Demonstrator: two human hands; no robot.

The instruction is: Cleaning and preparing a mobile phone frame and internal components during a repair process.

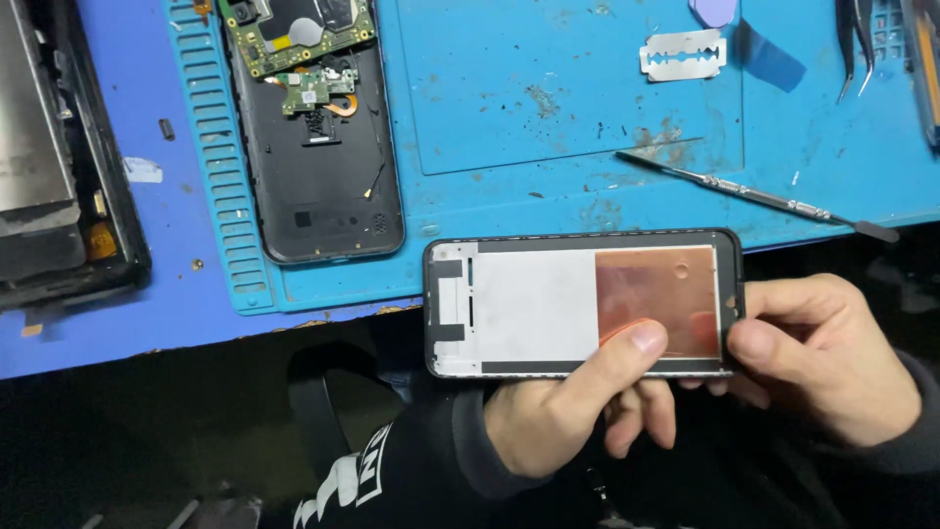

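Both my hands hold a phone screen frame (534, 304), back side up, with a white panel and a copper-coloured patch (656, 289) at its right. My left hand (558, 411) supports it from below, thumb pressed on the copper patch's lower edge. At the frame's right end my right hand (832, 358) grips it, thumb on the lower right corner. The frame hovers at the near edge of the blue mat (548, 108).
An opened phone back housing (318, 167) with a green circuit board (294, 34) lies on the mat at left. A razor blade (682, 54), a metal pry tool (754, 196) and tweezers (854, 44) lie at right. Another dismantled device (54, 167) sits far left.
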